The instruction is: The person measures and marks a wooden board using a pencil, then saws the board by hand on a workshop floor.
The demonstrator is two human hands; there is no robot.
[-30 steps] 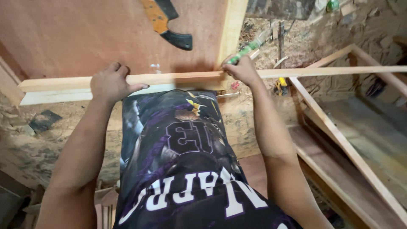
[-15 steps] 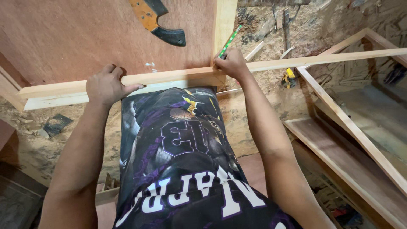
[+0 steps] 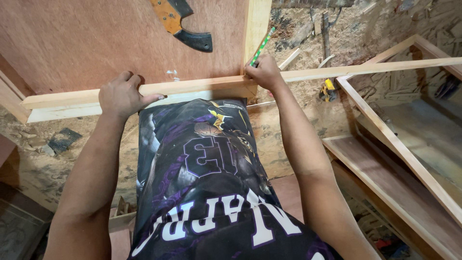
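A long pale wooden strip [image 3: 202, 86] lies across the near edge of a reddish plywood panel [image 3: 96, 43]. My left hand [image 3: 122, 95] presses down on the strip at the left, fingers curled over it. My right hand [image 3: 262, 72] holds a green pencil [image 3: 262, 45] with its tip at the strip, where an upright pale batten [image 3: 257, 29] meets it.
A handsaw with a black handle [image 3: 185, 29] lies on the panel at the top. A yellow tape measure [image 3: 328, 89] sits on the sawdust-covered floor. Wooden frames [image 3: 385, 135] stand at the right. My dark printed shirt fills the lower middle.
The view has shifted so the strip sits lower in frame. My right hand with the pencil stays at the junction of strip and batten; my left hand keeps its hold.
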